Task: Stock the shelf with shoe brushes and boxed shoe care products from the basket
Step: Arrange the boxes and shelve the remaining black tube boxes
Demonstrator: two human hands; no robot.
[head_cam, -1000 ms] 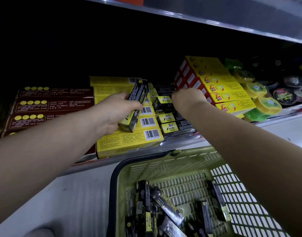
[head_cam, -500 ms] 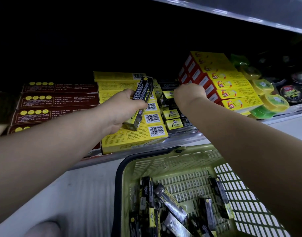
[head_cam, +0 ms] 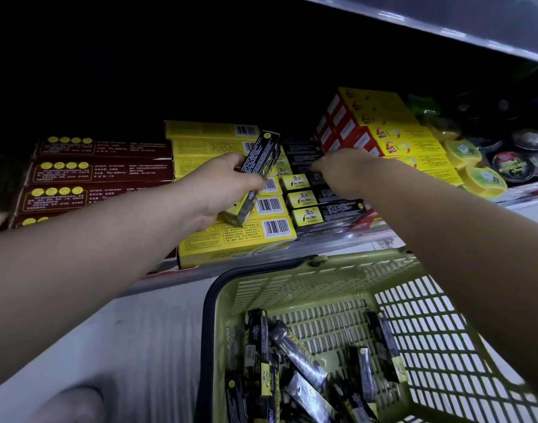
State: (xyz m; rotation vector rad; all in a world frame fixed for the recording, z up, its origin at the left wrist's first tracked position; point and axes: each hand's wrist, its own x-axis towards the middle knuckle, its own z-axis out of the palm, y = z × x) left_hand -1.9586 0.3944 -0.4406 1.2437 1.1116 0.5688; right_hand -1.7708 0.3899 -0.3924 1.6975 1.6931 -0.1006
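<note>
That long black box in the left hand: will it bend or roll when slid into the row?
Probably stiff: the black box looks straight though the left hand grips only its middle. Likely light, since that one hand holds it tilted. Flat sides suggest it will not roll; the row of boxes lies flat.

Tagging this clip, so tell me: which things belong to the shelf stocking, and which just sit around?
Job: black-and-yellow cardboard carton in left hand; right hand at black shelf cartons; green plastic mesh basket.
Around: dark red flat boxes; red-and-yellow boxes; round yellow-lidded tubs.
</note>
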